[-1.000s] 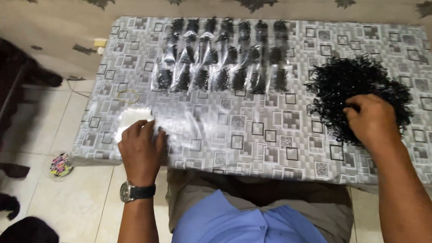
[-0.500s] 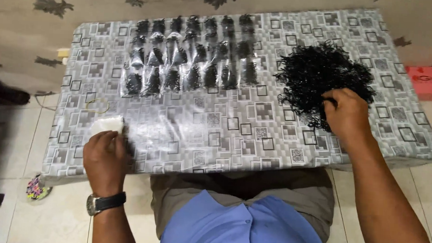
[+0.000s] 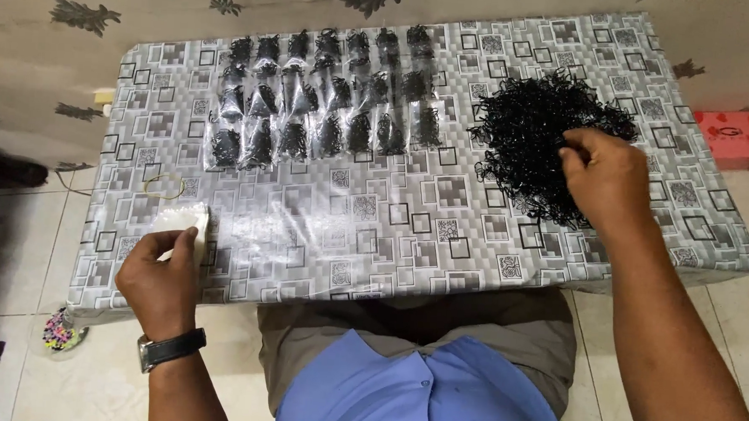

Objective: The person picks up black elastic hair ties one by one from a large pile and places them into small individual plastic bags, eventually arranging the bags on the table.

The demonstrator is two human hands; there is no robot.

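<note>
My left hand (image 3: pixel 161 279), with a wristwatch on the wrist, rests at the table's front left on a small stack of clear plastic bags (image 3: pixel 180 220) and pinches its edge. Over at the right, my right hand (image 3: pixel 605 177) lies on a big heap of small black rubber bands (image 3: pixel 540 125) with its fingers curled into the pile. Several rows of small clear bags filled with black bands (image 3: pixel 324 120) lie flat across the far middle of the table.
The table (image 3: pixel 390 228) wears a grey cloth with a square pattern. A yellow rubber band (image 3: pixel 164 185) lies near the left edge. A red box (image 3: pixel 740 138) sits on the floor at right, a patterned curtain hangs behind.
The view has shifted left and nearer. My right hand has drawn further into the black heap. My left hand stays on the stack of clear bags.
</note>
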